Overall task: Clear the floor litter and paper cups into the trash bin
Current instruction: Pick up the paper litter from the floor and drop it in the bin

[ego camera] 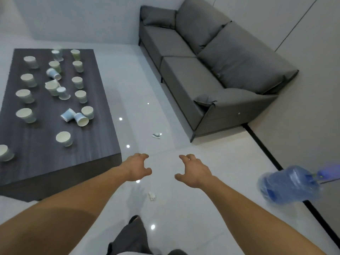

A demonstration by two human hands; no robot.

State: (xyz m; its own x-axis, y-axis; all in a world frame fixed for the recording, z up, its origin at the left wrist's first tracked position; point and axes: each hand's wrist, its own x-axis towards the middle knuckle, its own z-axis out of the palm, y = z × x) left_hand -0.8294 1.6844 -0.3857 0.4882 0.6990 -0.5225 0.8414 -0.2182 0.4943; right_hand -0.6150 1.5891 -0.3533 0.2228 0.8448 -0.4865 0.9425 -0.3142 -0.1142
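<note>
Out front and empty: left hand [137,167], right hand [193,172], fingers [142,155] loosely curled, guessing prepped for grab. One crumpled scrap [151,196] on floor [184,208] just under hands, second scrap [156,135] near sofa [211,85]. Loads of paper cups [63,138] on tabletop [46,159], some tipped. No trash bin visible.

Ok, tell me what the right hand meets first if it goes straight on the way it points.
Likely the small crumpled scrap on the floor ahead of the right hand, between table and sofa. Nothing else shows in that line; the hand's height is unclear.
</note>
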